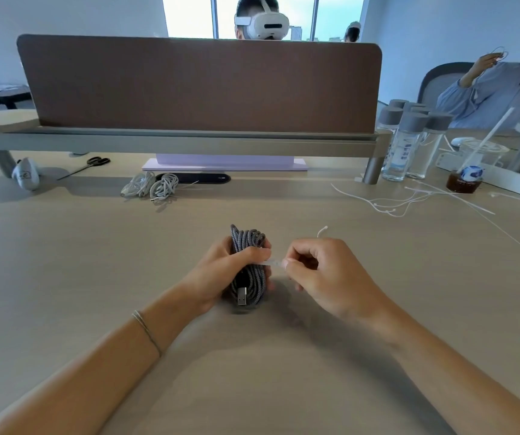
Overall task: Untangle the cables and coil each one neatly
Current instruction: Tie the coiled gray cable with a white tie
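A grey braided cable [247, 238] is wound into a tight bundle at the middle of the table, its USB plug [242, 296] showing at the near end. My left hand [221, 271] grips the bundle around its middle. A thin white cable tie [272, 262] runs from the bundle to my right hand [318, 274], which pinches it between thumb and forefinger; the tie's free end [322, 230] sticks up behind that hand. Two white cables [150, 185] lie coiled side by side further back.
A brown desk divider [199, 86] on a raised shelf closes off the back. Scissors [95, 162] lie at the back left. Loose white cable ties [409, 199], several bottles [409, 139] and a plastic cup [469, 174] stand at the right. Other people sit behind and to the right.
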`<state>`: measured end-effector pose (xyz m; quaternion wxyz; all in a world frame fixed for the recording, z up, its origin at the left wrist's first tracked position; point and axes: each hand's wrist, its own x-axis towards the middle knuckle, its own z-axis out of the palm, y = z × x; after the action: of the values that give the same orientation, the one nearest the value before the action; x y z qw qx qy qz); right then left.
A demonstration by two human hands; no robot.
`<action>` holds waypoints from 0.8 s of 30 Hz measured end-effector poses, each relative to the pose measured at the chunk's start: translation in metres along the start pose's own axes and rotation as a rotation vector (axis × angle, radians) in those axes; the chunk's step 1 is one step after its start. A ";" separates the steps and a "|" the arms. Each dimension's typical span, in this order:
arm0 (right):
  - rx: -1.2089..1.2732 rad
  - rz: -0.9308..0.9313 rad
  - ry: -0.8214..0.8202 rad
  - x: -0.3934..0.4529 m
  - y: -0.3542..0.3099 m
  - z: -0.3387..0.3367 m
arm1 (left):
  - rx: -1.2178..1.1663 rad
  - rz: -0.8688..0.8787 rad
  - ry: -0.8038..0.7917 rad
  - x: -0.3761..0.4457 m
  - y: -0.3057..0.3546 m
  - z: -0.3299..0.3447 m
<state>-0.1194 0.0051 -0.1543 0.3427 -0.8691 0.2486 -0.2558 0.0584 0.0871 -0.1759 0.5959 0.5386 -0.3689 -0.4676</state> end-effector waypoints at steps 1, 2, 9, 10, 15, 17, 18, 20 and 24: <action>0.031 0.004 -0.013 0.000 -0.001 -0.002 | -0.046 -0.003 -0.041 0.001 0.001 -0.002; 0.052 0.011 -0.010 0.002 0.000 -0.004 | -0.096 0.004 -0.084 0.002 0.002 -0.004; -0.034 0.052 0.063 0.012 0.021 -0.009 | -0.120 -0.050 -0.133 0.006 0.008 -0.017; -0.036 0.048 0.058 0.012 0.022 -0.009 | -0.100 -0.056 -0.113 0.007 0.008 -0.018; -0.064 0.013 0.079 0.016 0.024 -0.019 | 0.058 -0.069 -0.132 0.005 0.019 -0.028; -0.104 0.027 0.065 0.022 0.033 -0.021 | 0.065 -0.107 -0.131 0.006 0.020 -0.028; -0.135 0.038 0.054 0.027 0.038 -0.020 | 0.076 -0.133 -0.107 0.007 0.020 -0.028; -0.196 0.059 0.034 0.037 0.045 -0.015 | 0.080 -0.192 -0.048 0.013 0.020 -0.032; -0.255 0.075 0.013 0.075 0.047 0.006 | 0.038 -0.307 0.035 0.036 0.028 -0.058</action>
<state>-0.0717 -0.0683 -0.1718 0.2373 -0.8940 0.3137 -0.2146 0.1278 0.0698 -0.1586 0.5134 0.6081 -0.2804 -0.5366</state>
